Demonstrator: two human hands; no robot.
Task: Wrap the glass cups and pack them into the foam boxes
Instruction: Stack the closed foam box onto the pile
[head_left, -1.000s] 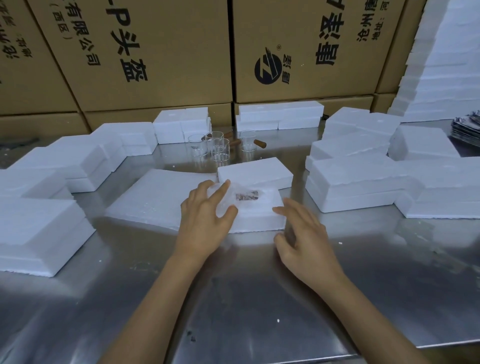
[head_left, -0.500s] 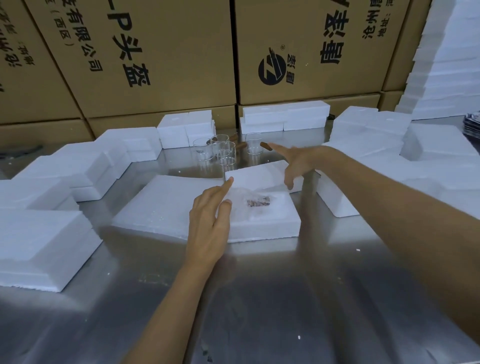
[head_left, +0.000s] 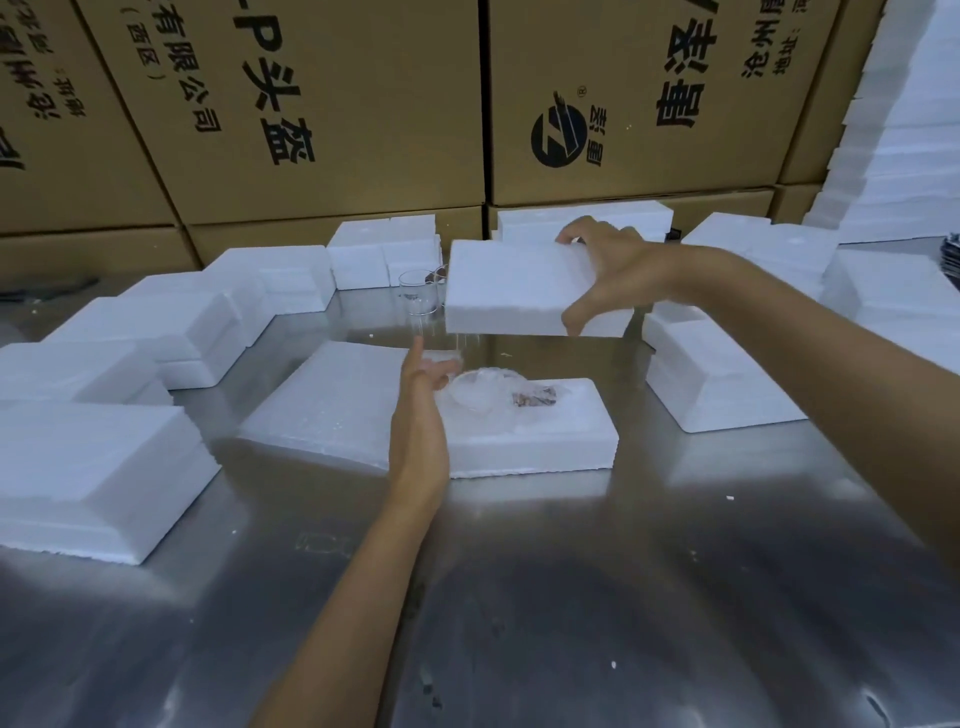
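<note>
Foam lid (head_left: 511, 286) is gripped at its right end by the right hand (head_left: 610, 270), raised beyond the open foam box (head_left: 535, 441) (wrapped cup (head_left: 475, 392) inside); left hand (head_left: 421, 415), fingers relaxed, rests beside the box.

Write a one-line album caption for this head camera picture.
Right hand lifts a foam lid above the open foam box holding a wrapped glass cup.
</note>
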